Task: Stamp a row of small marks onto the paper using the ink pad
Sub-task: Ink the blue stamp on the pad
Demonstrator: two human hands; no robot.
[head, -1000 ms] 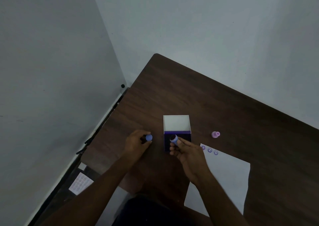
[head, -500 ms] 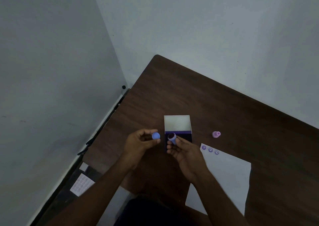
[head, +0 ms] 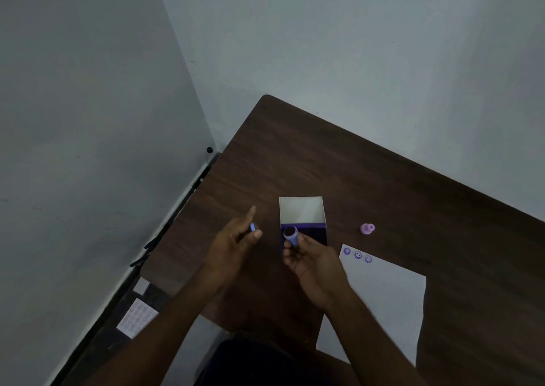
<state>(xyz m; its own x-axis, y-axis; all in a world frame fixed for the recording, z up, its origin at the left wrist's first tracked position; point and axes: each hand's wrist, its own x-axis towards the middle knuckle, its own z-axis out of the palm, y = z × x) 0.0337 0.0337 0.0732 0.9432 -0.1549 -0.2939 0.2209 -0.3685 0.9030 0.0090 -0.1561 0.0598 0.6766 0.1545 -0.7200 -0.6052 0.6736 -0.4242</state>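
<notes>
I see the dark wooden table [head: 368,179] filling the lower right of the frame, set into a corner of pale walls. On it, at lower right, lies the white paper [head: 383,303], with three small purple smiley marks [head: 357,255] in a row along its upper left edge. Just above centre stands the open box [head: 302,216], its white lid raised and its dark purple inside below. My left hand [head: 233,247] hovers left of the box, fingers mostly straight, thumb and a finger pinching a small blue cap [head: 252,227]. My right hand [head: 312,261] is curled around the blue stamp [head: 292,234], held in front of the box's lower part with its dark round face turned up toward the camera. A small pink stamp [head: 367,228] stands on the table right of the box, above the paper. At lower left, off the table, lies a sheet of pale round stickers [head: 137,318].
</notes>
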